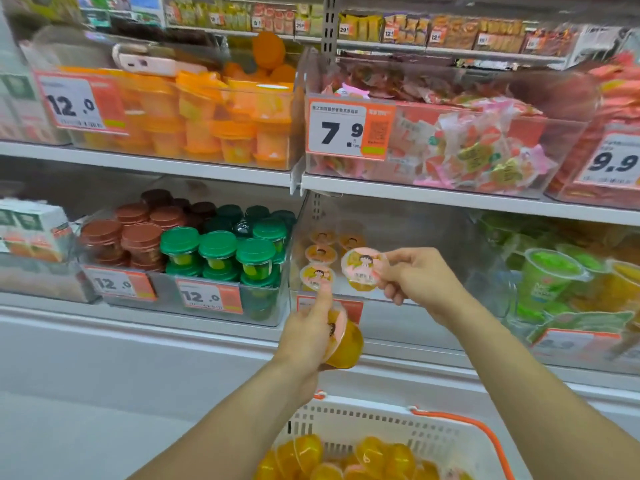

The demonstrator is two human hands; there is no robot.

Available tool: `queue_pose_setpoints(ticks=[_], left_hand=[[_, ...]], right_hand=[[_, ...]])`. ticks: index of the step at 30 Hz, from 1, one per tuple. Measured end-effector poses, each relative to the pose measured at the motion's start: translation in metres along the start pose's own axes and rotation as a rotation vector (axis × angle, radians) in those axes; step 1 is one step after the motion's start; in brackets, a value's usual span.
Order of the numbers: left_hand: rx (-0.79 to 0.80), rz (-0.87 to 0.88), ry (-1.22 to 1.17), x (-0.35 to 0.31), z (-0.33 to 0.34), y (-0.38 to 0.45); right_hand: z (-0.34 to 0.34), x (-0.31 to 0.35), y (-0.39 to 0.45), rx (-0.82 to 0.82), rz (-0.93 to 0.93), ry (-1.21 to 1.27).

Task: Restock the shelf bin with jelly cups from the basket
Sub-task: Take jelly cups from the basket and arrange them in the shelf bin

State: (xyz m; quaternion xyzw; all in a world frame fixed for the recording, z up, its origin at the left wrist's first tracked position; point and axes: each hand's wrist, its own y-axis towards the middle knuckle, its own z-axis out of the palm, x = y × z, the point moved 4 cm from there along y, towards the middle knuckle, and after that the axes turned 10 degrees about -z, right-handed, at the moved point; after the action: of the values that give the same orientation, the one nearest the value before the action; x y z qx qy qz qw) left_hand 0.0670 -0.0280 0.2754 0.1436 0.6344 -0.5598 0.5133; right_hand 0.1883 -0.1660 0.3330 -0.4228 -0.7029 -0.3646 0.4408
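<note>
Each hand's got a jelly cup: right hand (412, 275) pinching one (362, 268) at the clear shelf bin (398, 230), left hand (304, 336) gripping another (343, 341) above the basket (349, 419).

hands (304, 334): 2 | held jelly cups (362, 268): 2 | binned jelly cups (317, 277): 4 | basket (346, 420): 1

Jelly cups, clear shelf bin and white basket

Four yellow jelly cups (318, 277) with pink cartoon lids sat at the clear shelf bin's (408, 237) nine-o'clock side; a fifth (360, 268) was held tilted at its front, a sixth (343, 336) lay sideways at six o'clock below, more (363, 459) filled the white basket (349, 424).
</note>
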Motion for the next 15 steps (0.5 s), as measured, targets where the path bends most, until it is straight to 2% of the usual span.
queue_pose_setpoints(ticks=[3, 7, 15], left_hand=[[0.049, -0.135, -0.104, 0.003, -0.002, -0.006], [0.071, -0.147, -0.152, -0.002, -0.004, -0.008], [0.027, -0.139, -0.251, -0.005, -0.003, -0.006]], right_hand=[[0.002, -0.023, 0.047, -0.01, 0.099, -0.157], [0.014, -0.062, 0.078, 0.048, 0.286, -0.309], [0.031, -0.093, 0.104, -0.013, 0.409, -0.189]])
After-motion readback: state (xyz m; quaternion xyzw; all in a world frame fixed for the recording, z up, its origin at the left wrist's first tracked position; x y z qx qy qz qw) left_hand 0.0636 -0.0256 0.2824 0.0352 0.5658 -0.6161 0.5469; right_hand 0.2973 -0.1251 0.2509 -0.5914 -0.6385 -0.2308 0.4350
